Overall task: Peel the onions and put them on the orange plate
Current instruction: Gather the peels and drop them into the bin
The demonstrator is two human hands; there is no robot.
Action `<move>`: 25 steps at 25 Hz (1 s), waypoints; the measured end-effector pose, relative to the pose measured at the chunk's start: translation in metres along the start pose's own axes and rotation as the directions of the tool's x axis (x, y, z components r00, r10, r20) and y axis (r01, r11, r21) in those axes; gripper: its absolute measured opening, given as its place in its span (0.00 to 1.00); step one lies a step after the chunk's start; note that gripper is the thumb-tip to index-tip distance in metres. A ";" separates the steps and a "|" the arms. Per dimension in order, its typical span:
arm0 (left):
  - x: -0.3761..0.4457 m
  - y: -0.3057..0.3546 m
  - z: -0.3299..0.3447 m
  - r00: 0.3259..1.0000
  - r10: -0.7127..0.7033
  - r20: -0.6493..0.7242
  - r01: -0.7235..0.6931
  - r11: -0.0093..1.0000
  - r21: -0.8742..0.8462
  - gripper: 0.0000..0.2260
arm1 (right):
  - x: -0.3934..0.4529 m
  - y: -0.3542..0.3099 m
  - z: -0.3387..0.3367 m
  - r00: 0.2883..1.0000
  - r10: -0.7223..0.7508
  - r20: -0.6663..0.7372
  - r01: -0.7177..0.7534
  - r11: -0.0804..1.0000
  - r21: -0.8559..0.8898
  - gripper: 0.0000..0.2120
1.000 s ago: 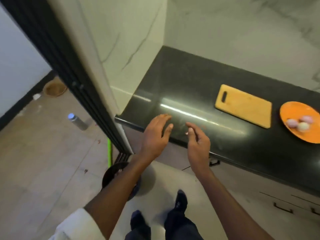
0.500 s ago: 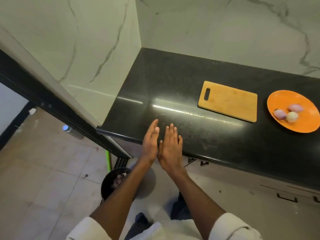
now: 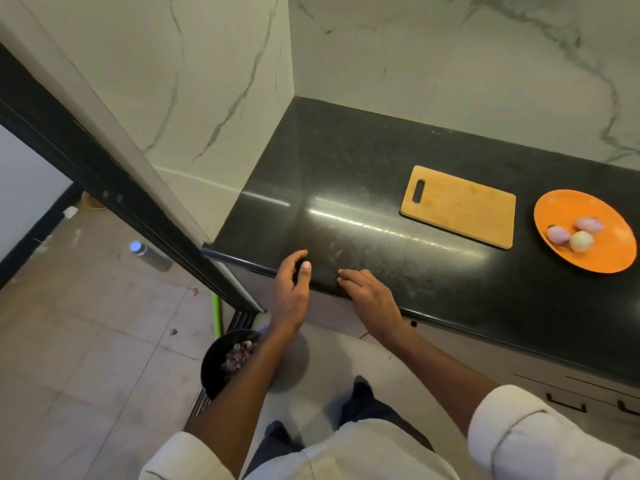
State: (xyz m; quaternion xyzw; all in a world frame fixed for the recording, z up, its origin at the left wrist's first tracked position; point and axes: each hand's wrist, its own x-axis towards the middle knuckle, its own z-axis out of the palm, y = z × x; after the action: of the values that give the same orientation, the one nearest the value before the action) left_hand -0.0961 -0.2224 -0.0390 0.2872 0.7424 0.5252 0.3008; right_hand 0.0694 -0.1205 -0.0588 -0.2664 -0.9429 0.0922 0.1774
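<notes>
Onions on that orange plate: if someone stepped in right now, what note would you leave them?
Left hand: at the counter's front edge, cupped, holding nothing visible.
Right hand: fingers resting on the black counter by the edge; whether they pinch a scrap is too small to tell.
Three peeled onions lie on the orange plate, at the counter's right end. The cutting board is bare.
A black bin on the floor below holds purplish peels.
Done: peeling and plating, apparently. Left: probably only clearing scraps off the counter.
</notes>
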 end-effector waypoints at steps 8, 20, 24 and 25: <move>-0.041 -0.040 -0.058 0.984 -0.082 -0.160 0.087 0.996 0.026 0.09 | 0.040 -0.083 0.004 0.808 0.580 0.104 -0.588 0.781 0.210 0.10; -0.094 -0.201 -0.185 0.839 -0.488 -0.240 0.501 0.865 -0.009 0.08 | 0.022 -0.258 0.194 0.513 0.630 0.583 -0.856 0.425 0.293 0.10; -0.088 -0.244 -0.206 0.819 -0.504 -0.274 0.531 0.847 0.029 0.09 | 0.018 -0.262 0.246 0.505 0.563 0.654 -0.841 0.490 0.228 0.14; -0.084 -0.254 -0.208 0.810 -0.511 -0.288 0.542 0.839 0.035 0.08 | 0.017 -0.263 0.258 0.489 0.568 0.663 -0.852 0.475 0.221 0.14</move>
State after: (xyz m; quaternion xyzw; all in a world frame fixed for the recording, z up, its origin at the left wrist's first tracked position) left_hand -0.2249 -0.4829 -0.2129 0.0132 0.8555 0.4111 0.3146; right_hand -0.1669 -0.3531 -0.2201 -0.5545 -0.6772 0.4790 -0.0674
